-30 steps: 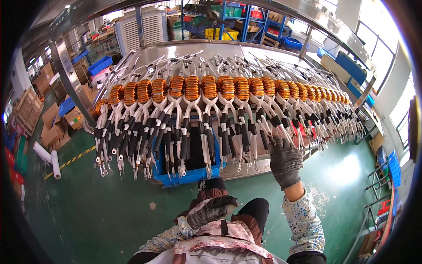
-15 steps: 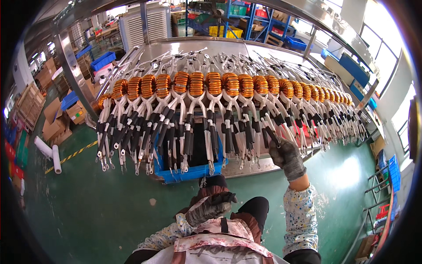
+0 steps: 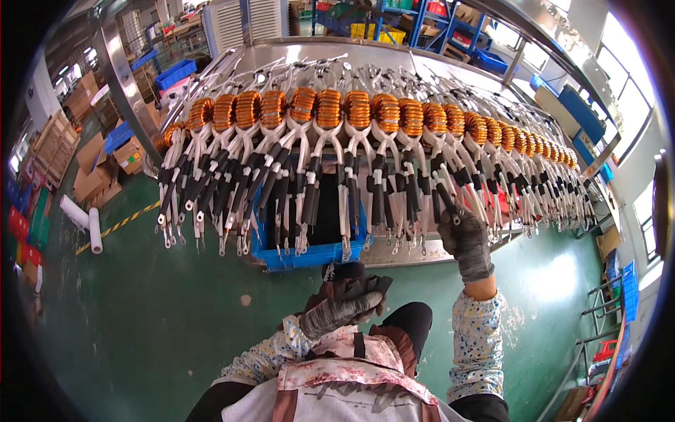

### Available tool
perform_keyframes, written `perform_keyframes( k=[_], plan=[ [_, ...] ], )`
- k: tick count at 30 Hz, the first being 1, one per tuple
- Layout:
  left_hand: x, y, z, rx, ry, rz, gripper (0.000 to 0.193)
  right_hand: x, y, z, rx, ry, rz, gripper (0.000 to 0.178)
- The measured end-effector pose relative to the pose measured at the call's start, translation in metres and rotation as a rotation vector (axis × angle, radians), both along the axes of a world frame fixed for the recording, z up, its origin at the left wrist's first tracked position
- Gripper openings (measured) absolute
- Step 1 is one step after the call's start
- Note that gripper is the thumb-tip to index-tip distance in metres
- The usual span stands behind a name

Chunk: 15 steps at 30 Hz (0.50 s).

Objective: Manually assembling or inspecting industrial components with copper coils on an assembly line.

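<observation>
coils (image 3: 329, 107): glossy copper wire | gloves (image 3: 465, 239): dark matt knit | floor (image 3: 140, 316): glossy green

A long row of orange copper wire coils (image 3: 358, 109) hangs side by side along a metal rack, curving from the left to the far right. From each coil, white sleeved leads (image 3: 342, 176) with black sections drop down, ending in small metal terminals. The right hand (image 3: 465, 238), in a dark grey work glove, is raised and grips the lower end of one lead right of centre. The left hand (image 3: 346, 304), gloved too, is held near the body, loosely curled.
</observation>
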State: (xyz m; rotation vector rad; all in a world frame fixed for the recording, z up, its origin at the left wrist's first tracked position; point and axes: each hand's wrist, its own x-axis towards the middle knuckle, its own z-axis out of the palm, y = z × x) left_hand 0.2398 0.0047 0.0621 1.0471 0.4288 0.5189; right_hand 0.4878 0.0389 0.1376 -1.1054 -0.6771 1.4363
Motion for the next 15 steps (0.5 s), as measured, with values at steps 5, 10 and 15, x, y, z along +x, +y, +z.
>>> perform_keyframes(
  k=[5, 10, 15],
  plan=[
    [0.009, 0.000, 0.018, -0.080, -0.100, 0.082, 0.018, -0.042, -0.068, -0.011, 0.342, -0.711, -0.083, 0.029],
    [0.017, 0.005, 0.007, 0.211, -0.001, 0.051, 0.014, -0.076, -0.084, -0.027, 0.401, -0.559, -0.130, 0.018],
    [0.032, 0.026, 0.019, 0.606, 0.036, -0.164, 0.022, -0.051, -0.080, -0.003, 0.442, -0.098, -0.318, 0.014]
  ],
)
